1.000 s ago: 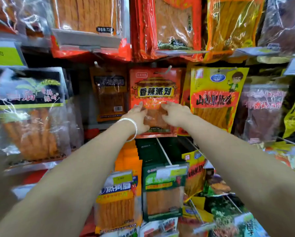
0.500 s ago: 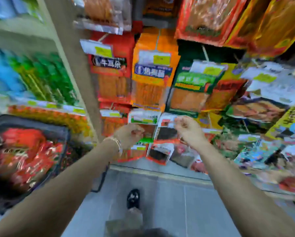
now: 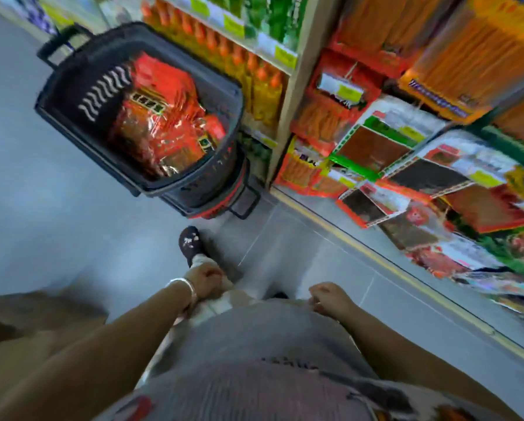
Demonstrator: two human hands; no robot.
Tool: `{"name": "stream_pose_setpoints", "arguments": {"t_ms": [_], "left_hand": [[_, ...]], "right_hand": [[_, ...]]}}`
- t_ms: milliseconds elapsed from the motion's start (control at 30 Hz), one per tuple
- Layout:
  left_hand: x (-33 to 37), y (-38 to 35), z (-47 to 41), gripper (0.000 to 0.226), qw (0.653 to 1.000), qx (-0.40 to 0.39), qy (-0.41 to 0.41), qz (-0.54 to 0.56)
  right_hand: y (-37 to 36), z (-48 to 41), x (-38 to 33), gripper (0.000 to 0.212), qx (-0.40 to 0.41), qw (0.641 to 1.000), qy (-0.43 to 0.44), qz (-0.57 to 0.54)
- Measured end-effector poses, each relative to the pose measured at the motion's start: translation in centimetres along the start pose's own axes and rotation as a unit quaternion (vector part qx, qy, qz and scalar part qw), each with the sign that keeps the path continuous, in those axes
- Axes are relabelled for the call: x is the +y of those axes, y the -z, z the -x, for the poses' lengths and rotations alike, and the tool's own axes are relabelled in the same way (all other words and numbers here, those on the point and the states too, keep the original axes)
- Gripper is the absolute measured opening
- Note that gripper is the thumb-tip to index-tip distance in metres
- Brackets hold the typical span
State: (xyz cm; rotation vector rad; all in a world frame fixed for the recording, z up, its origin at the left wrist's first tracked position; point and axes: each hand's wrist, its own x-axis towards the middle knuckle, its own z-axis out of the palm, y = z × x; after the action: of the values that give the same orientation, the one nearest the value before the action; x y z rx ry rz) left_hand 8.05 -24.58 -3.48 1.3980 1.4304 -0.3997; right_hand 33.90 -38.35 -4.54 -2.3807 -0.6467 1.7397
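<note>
My left hand [image 3: 204,281], with a silver bangle on the wrist, hangs low in front of my body, fingers loosely curled and holding nothing. My right hand [image 3: 327,299] hangs the same way a little to the right, also holding nothing. A black shopping basket [image 3: 72,95] stands on the floor ahead to the left, against the shelf. Several red snack packets [image 3: 160,117] lie inside it. Neither hand touches the basket or the shelves. The view is blurred by motion.
A shelf upright [image 3: 288,117] rises beside the basket. Hanging snack bags [image 3: 373,147] fill the rack on the right, and orange bottles [image 3: 254,71] line the shelf behind the basket. Grey floor tiles [image 3: 57,223] spread left. My shoe [image 3: 189,241] points forward.
Both hands have let go of the hanging packet and dropped from the rack to my waist. The view has swung down and left, bringing the basket and floor into sight.
</note>
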Motion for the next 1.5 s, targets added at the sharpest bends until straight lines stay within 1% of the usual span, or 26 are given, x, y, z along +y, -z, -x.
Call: {"name": "stream_pose_setpoints", "arguments": {"t_ms": [33,67,133,167,200,300,400,467,533,633,700,833,900,1067,1167,1200,1233,1300,1333,1400,1500], "left_hand": [[-0.9,1.1,-0.6,0.021,1.0,-0.001,0.009,-0.006],[-1.5,2.3,-0.9,0.019,1.0,-0.004,0.023,-0.005],[-2.4,5.1,-1.4,0.014,0.999,-0.008,0.039,-0.012],[-2.7,6.7,-2.1,0.018,0.999,0.001,0.043,-0.015],[-2.7,8.6,-2.5,0.023,0.999,0.008,0.045,-0.009],[-2.4,14.8,-4.5,0.022,0.999,0.006,0.027,0.025],[-1.8,20.7,-6.5,0.019,0.998,-0.002,-0.016,0.064],[-1.1,24.2,-7.8,0.021,0.995,0.007,-0.037,0.091],[-0.6,27.2,-9.2,0.023,0.988,0.017,-0.042,0.146],[-0.2,30.2,-11.8,0.026,0.986,0.037,-0.043,0.158],[-0.1,31.3,-13.7,0.027,0.979,0.052,-0.039,0.191],[-0.1,32.5,-17.7,0.021,0.962,0.083,-0.001,0.261],[-0.3,33.0,-19.7,0.017,0.948,0.1,0.013,0.301],[-1.5,34.0,-23.7,0.015,0.922,0.136,0.023,0.363],[-2.3,34.3,-25.3,0.013,0.899,0.169,0.032,0.402],[-2.4,34.2,-25.6,0.012,0.893,0.176,0.035,0.412],[-2.6,34.1,-25.9,0.012,0.889,0.18,0.035,0.42],[-2.8,33.7,-26.1,0.01,0.887,0.18,0.028,0.425],[-2.8,33.5,-26.1,0.009,0.885,0.181,0.027,0.428],[-2.7,33.4,-26.1,0.009,0.879,0.191,0.027,0.436],[-2.4,33.6,-26.0,0.011,0.869,0.202,0.033,0.45]], "right_hand": [[0.2,-0.5,-1.5,0.021,0.008,1.0,-0.016,-0.018],[0.6,-1.4,-3.1,0.017,0.011,0.999,-0.02,-0.031],[0.7,-3.2,-6.8,0.022,0.005,1.0,-0.016,-0.002],[0.5,-4.1,-8.9,0.024,0.009,1.0,-0.014,0.01],[0.3,-4.8,-11.0,0.021,0.005,1.0,-0.008,0.01],[-1.2,-6.4,-18.1,0.012,0.006,0.999,0.043,-0.004],[-3.1,-7.7,-25.4,0.018,0.003,0.993,0.114,0.0],[-4.3,-8.5,-30.0,0.015,0.0,0.991,0.13,-0.036],[-5.4,-9.8,-34.1,0.018,0.009,0.988,0.141,-0.068],[-6.7,-12.3,-38.8,0.018,-0.007,0.988,0.136,-0.066],[-7.1,-14.1,-41.0,0.016,-0.017,0.99,0.123,-0.063],[-7.6,-19.0,-44.0,0.01,-0.019,0.993,0.099,-0.068],[-8.0,-21.7,-45.7,0.013,-0.012,0.993,0.089,-0.08],[-9.6,-28.9,-49.9,0.032,0.019,0.993,0.091,-0.068],[-10.8,-32.7,-52.2,0.028,0.045,0.992,0.085,-0.082],[-11.4,-33.7,-52.9,0.03,0.054,0.992,0.078,-0.087],[-12.0,-34.5,-53.5,0.04,0.06,0.992,0.063,-0.088],[-13.4,-35.4,-54.3,0.069,0.091,0.991,0.026,-0.094],[-14.0,-35.7,-54.4,0.074,0.113,0.988,0.017,-0.102],[-15.0,-35.8,-54.4,0.061,0.149,0.981,0.011,-0.124],[-15.0,-35.3,-53.4,0.035,0.149,0.974,0.024,-0.17]]}}
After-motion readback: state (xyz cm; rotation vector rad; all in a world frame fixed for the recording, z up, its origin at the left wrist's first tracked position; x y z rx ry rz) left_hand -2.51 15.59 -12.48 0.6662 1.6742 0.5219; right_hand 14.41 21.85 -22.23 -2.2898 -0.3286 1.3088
